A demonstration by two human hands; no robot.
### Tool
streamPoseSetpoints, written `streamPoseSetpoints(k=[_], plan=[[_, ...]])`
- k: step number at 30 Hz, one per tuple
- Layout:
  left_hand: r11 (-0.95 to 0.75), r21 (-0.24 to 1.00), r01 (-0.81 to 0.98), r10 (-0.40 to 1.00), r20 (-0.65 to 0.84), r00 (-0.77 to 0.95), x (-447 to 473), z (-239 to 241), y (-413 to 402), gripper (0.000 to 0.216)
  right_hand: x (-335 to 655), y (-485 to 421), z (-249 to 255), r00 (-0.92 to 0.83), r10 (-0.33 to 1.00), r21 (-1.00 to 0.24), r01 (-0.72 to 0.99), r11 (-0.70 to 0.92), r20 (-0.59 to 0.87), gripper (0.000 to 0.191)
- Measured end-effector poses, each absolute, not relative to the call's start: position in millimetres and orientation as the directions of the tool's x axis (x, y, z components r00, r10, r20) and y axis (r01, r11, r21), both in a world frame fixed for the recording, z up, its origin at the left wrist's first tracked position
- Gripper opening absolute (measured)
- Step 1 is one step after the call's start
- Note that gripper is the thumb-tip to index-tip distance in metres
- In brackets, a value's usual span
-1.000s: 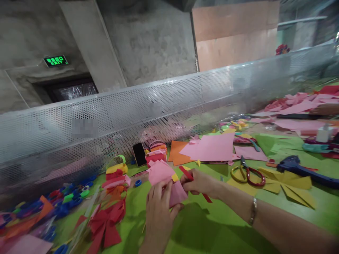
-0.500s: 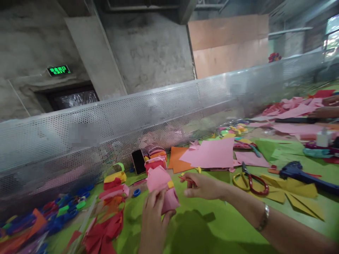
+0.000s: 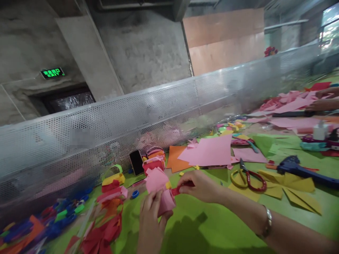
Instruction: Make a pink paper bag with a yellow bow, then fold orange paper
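My left hand [image 3: 153, 213] is closed on a folded pink paper piece [image 3: 156, 181], which bends into a rounded lower part. A small yellow tab [image 3: 168, 185] sits on its right edge. In my right hand [image 3: 194, 185] is a thin red strip [image 3: 175, 191], pinched between thumb and fingers. The strip's left end meets the right side of the pink piece, below the yellow tab; whether it is stuck there I cannot tell. Behind the pink piece stand small pink and red folded bags [image 3: 153, 164]. Scissors [image 3: 246, 178] with yellow and red handles lie to the right of my hands.
A phone [image 3: 136, 162] leans near a perforated metal screen [image 3: 148, 102]. Pink sheets [image 3: 209, 151], yellow pieces [image 3: 302, 197] and a blue glue gun [image 3: 304, 173] lie rightward. Red scraps [image 3: 104, 233] and a blue tape ring [image 3: 135, 194] are at left. Another person's hands [image 3: 324, 104] work far right.
My right hand has moved slightly down and left, bringing the red strip against the pink piece's right side. My left hand keeps its hold. The whole view has shifted a little.
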State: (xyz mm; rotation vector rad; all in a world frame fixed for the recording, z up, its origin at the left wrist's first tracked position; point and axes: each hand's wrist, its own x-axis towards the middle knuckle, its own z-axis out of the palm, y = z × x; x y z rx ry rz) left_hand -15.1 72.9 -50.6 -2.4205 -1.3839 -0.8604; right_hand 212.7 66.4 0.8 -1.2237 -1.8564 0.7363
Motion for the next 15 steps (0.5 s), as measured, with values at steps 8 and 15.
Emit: streamPoseSetpoints(k=[8,15], plan=[[-0.555,-0.014,0.832,0.622,0.658,0.425,-9.6,-51.7,72.0,0.048,211.5,63.1,2.3,-0.198,0.948,-0.808,0.497,0.317,0.251,0.013],[-0.569,-0.120,0.814,0.532,0.701,0.475,-6.2,-46.4,67.1,0.058,209.5,64.5,-5.7,-0.246,0.958,-0.873,0.424,0.243,0.148,0.012]])
